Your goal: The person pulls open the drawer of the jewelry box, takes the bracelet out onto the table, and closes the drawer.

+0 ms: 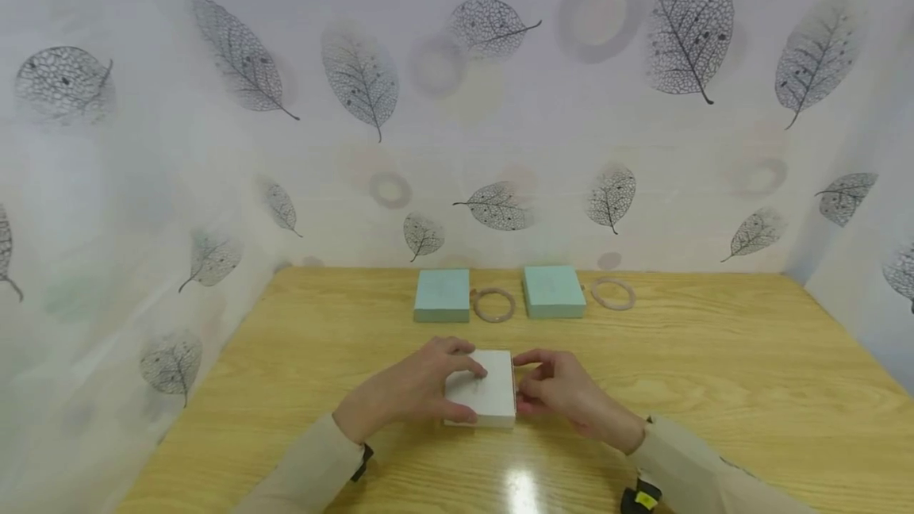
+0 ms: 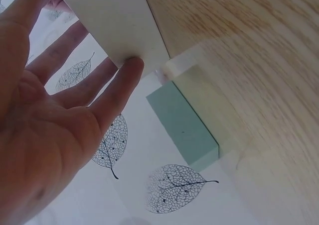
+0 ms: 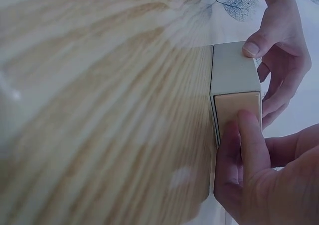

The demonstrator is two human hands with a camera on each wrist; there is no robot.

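A white box with a tan end panel lies on the table in front of me. My left hand holds it from the left, its thumb on the near side and its fingers over the top and far side. At the box's right end is my right hand, fingers curled, the tips pinching at the tan panel. What exactly lies between those fingertips is hidden. In the right wrist view the panel sits inside the white outer sleeve.
Behind the white box, two pale teal boxes stand near the table's back edge. A pale pink bangle lies right of the first, another bangle right of the second. A leaf-print curtain rises behind the wood-grain table.
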